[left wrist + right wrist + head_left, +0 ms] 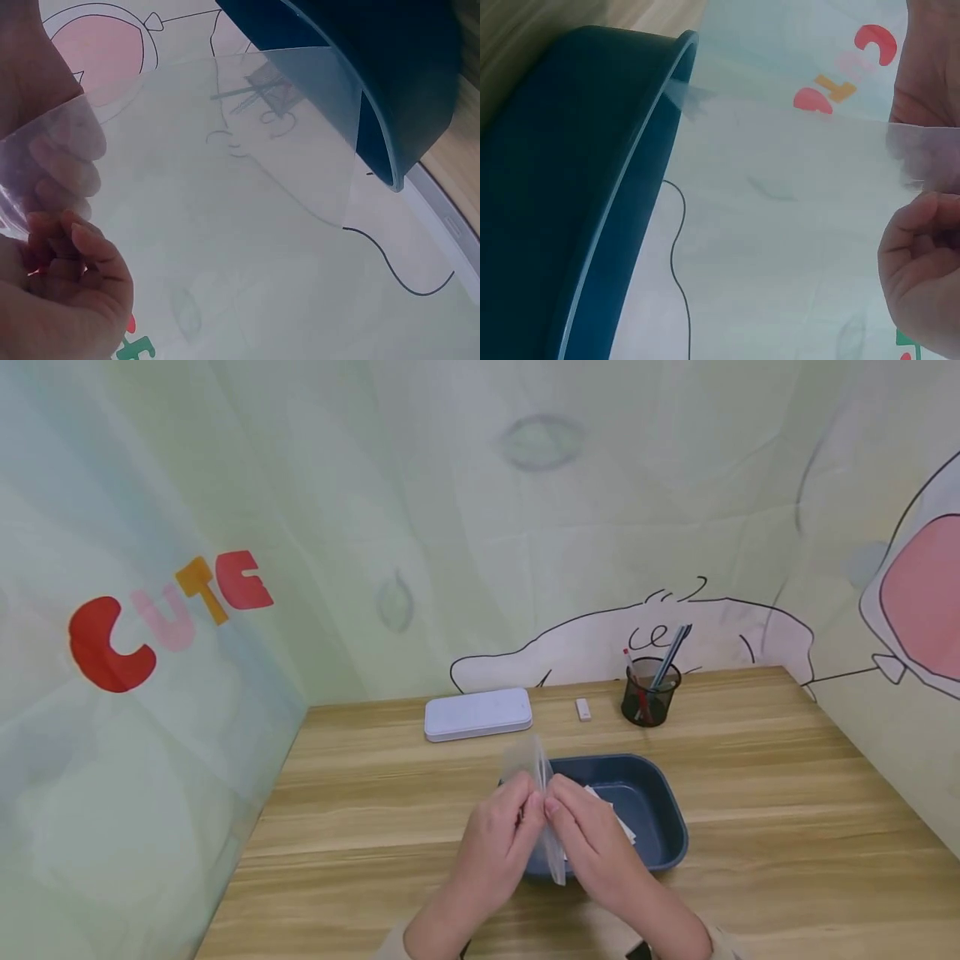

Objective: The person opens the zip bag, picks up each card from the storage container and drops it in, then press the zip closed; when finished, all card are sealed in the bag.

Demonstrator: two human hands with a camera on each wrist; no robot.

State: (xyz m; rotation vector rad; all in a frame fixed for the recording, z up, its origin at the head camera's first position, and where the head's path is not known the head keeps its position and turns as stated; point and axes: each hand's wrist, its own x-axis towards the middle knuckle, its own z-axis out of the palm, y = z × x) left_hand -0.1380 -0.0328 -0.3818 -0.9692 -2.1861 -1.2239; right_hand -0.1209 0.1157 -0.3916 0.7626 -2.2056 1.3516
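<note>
Hands together: left hand (495, 835) and right hand (594, 842) pinching clear plastic bag (553, 852), upright over left side of blue tray (647, 806). Thin plastic probably slippery; even fingertip pinch, gentle pull advisable.

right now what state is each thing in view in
Clear plastic: on edge, held
Left hand: pinching the plastic
Right hand: pinching the plastic
Blue tray: upright, white pieces inside, partly hidden
White case: lying flat, looks closed
Small white block: lying flat
Mesh cup: upright, holding pens
</note>
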